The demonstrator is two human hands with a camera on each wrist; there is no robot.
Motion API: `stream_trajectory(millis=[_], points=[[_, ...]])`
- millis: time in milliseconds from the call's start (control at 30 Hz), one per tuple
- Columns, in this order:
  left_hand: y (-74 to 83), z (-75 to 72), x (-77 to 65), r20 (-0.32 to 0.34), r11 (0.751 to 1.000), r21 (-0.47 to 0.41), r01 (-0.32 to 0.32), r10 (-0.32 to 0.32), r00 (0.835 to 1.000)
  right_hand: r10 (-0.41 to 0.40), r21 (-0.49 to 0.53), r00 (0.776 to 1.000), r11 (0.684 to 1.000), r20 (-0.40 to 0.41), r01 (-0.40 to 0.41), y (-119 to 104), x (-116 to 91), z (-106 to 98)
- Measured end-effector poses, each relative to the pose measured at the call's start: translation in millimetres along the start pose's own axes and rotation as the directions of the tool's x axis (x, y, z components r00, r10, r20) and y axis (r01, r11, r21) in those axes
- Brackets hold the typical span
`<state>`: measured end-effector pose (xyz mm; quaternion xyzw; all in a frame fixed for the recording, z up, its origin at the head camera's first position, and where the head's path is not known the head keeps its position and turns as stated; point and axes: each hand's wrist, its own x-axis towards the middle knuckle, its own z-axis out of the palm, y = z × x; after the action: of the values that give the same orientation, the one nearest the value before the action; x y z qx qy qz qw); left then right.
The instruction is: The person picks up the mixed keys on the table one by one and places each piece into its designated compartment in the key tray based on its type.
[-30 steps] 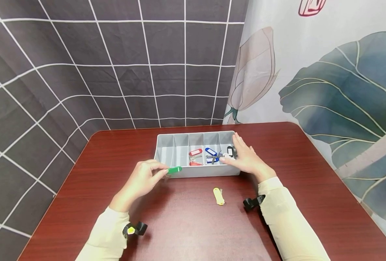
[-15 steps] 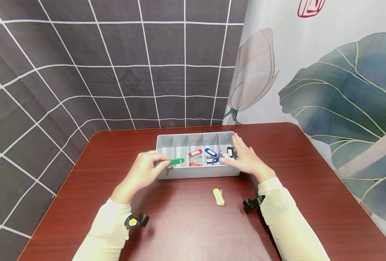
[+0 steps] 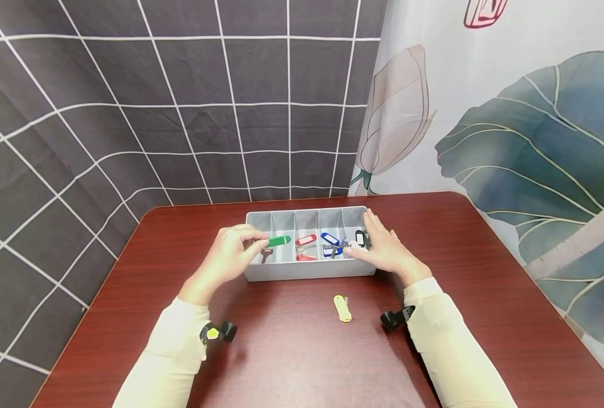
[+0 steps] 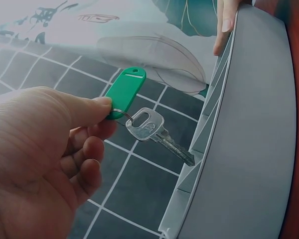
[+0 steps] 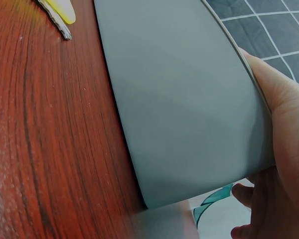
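Note:
My left hand (image 3: 230, 253) pinches a green key tag (image 3: 279, 241) between thumb and forefinger, over the left part of a grey divided tray (image 3: 312, 271). In the left wrist view a silver key (image 4: 145, 124) hangs by a ring from the green tag (image 4: 127, 90), its tip overlapping the tray's rim. My right hand (image 3: 385, 247) grips the tray's right front corner, thumb over the front rim and fingers along the end wall. Red key tags (image 3: 306, 240) lie in the middle compartment, blue key tags (image 3: 330, 238) right of it, and a black key tag (image 3: 360, 238) at the right end.
A yellow key tag (image 3: 342, 308) with a key lies on the reddish-brown table (image 3: 291, 345) in front of the tray. Behind the table hang a dark grid-patterned curtain (image 3: 261, 130) and a pale curtain with plant prints (image 3: 485, 113).
My left hand has moved forward and slightly right with the green key tag, from the tray's front wall to above its left compartments. My right hand and the tray have stayed put.

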<state>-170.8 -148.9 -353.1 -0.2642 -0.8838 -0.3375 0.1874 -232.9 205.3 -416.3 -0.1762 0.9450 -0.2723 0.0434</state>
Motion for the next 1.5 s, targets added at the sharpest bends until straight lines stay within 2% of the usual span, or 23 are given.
stream_trajectory(millis=[267,567,1100,1500], points=[[1.3,4.1,9.2,0.027,0.999,-0.010,0.043,-0.043,0.999,-0.001,0.002,1.000,1.000,-0.005,0.001,1.5,-1.0,0.9],[-4.0,10.7,17.2,0.002,0.999,-0.018,0.039,-0.039,0.999,-0.001,0.001,1.000,1.000,0.002,0.001,1.9,-0.7,1.0],[-18.9,22.4,31.0,-0.025,0.995,-0.044,0.087,-0.088,0.996,0.004,0.009,1.000,1.000,0.003,-0.004,3.6,0.7,1.1],[-41.6,38.8,36.5,-0.012,0.974,-0.073,0.216,-0.218,0.976,0.007,0.009,1.000,1.000,0.001,-0.007,3.8,1.7,1.8]])
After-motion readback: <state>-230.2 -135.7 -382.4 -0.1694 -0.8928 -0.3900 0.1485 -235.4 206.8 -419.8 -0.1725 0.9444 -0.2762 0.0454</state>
